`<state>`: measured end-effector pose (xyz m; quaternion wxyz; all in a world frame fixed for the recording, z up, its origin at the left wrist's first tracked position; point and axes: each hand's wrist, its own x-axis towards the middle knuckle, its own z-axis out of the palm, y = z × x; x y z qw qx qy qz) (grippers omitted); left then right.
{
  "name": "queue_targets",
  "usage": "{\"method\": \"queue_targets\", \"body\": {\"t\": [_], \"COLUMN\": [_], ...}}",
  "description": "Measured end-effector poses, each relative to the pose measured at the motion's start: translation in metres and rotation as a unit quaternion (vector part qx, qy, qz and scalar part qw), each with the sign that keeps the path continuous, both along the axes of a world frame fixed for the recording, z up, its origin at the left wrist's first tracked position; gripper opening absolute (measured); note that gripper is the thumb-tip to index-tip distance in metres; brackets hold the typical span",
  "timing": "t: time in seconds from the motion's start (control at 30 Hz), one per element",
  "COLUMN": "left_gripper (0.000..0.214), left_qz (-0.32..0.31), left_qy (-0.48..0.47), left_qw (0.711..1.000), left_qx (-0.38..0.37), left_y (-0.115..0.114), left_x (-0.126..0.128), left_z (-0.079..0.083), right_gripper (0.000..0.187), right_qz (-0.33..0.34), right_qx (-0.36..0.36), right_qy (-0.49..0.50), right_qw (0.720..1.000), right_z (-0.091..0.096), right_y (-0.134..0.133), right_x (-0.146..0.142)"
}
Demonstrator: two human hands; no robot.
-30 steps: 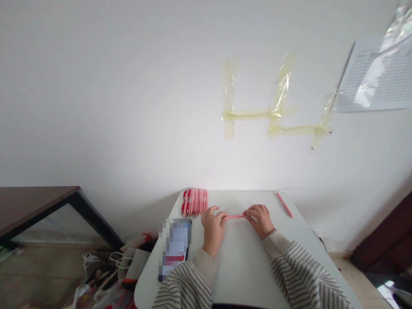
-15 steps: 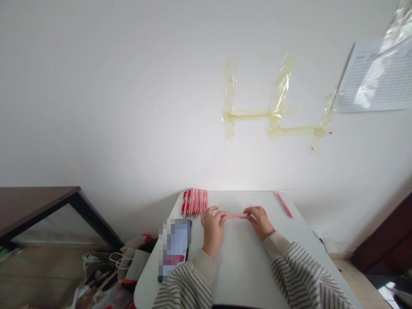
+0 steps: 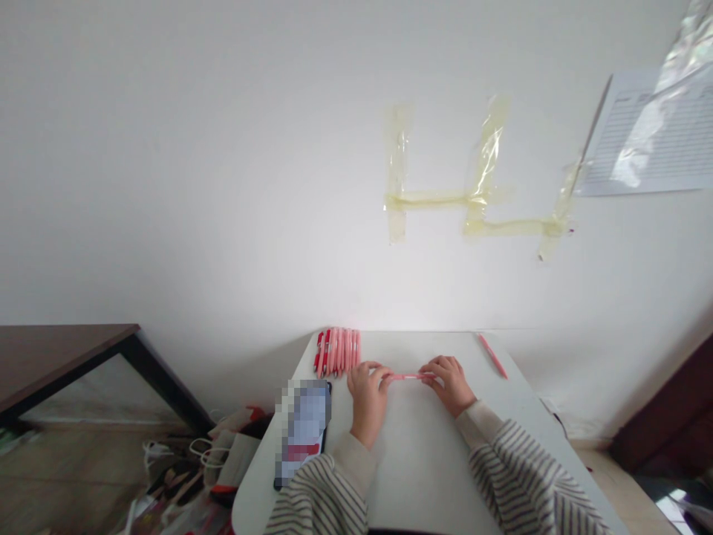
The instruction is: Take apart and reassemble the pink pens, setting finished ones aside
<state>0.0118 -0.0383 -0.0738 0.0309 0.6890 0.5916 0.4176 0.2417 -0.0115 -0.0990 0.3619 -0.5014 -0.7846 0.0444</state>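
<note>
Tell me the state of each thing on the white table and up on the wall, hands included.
Held pen: sideways, pinched near both ends
Left hand: closed on its left end
Right hand: closed on its right end
Loose pen: lying slanted, apart from the others
Row of pens: lying side by side
Phone: lying flat, screen pixelated
Yellowish tape: stuck up, shiny in places
Paper: up, partly behind glare

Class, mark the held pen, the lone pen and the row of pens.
Held pen (image 3: 409, 376), head view: exposed middle of its barrel.
Lone pen (image 3: 492, 355), head view: middle of its barrel.
Row of pens (image 3: 340, 351), head view: pink barrel mid-row.
</note>
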Motion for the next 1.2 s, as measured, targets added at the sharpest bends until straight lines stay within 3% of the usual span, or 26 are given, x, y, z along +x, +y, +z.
{"method": "queue_targets", "body": {"t": [0.23,0.43,0.8,1.0,1.2], "left_gripper": [0.009,0.011,0.012,0.010,0.011], "left_qz": [-0.004,-0.019,-0.008,-0.020,-0.023], "left_qy": [0.019,0.016,0.018,0.011,0.015], "left_qw": [1.000,1.000,1.000,0.999,0.999], "left_qx": [-0.009,-0.015,-0.015,-0.023,-0.024], "left_y": [0.0000,-0.0010,-0.0001,-0.0004,-0.0021], "left_x": [0.0010,0.0023,0.0013,0.0013,0.0023], "left_z": [0.0008,0.0016,0.0003,0.0009,0.0027], "right_gripper": [0.022,0.017,0.013,0.026,0.027], "right_qz": [0.003,-0.018,0.001,-0.010,-0.037], "right_qx": [0.000,0.001,0.000,0.000,-0.020], "right_qy": [0.007,0.048,0.039,0.019,0.035], "right_qw": [1.000,0.999,0.999,1.000,0.998], "right_z": [-0.0005,-0.0013,0.0018,0.0045,0.0016], "right_y": [0.0004,0.0015,-0.0007,-0.0006,-0.0026], "right_x": [0.0004,0.0013,0.0006,0.0010,-0.0027]}}
